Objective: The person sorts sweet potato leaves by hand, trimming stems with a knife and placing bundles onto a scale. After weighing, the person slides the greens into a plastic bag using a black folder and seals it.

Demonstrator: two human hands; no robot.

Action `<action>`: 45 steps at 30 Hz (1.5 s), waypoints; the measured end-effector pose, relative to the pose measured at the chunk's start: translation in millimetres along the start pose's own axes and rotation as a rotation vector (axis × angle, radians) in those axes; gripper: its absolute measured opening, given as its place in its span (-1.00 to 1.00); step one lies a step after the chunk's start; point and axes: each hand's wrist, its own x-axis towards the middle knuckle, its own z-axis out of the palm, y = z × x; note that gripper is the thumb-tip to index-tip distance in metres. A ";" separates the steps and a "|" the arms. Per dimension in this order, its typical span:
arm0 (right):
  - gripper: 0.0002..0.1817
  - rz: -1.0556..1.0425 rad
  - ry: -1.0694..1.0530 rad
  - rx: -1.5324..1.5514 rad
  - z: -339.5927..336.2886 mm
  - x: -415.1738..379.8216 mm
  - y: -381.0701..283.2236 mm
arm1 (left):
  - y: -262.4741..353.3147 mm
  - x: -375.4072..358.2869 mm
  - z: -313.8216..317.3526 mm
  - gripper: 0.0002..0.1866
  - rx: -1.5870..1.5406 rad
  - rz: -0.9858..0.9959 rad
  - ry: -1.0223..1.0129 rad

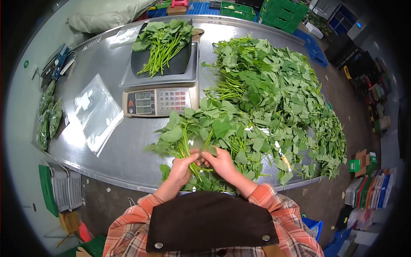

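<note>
My left hand is closed around the stems of a small bunch of leafy greens, whose leaves fan out away from me. Close beside it, my right hand pinches a leafy green sprig, slightly blurred at the fingertips. Both hands are over the near edge of a large heap of loose leafy greens. Beyond them stands a digital weighing scale. A black tray on its platform carries another bundle of the greens, stems toward me.
Clear plastic bags lie left of the scale on the metal table. Packed bags of greens sit at the left edge. A yellow-and-white pen-like object lies among the leaves. Green crates stand behind the table.
</note>
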 end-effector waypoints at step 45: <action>-0.71 -0.383 -0.076 0.615 -64.0 -99.7 -69.0 | 16.1 6.0 36.8 -0.84 0.108 0.052 0.057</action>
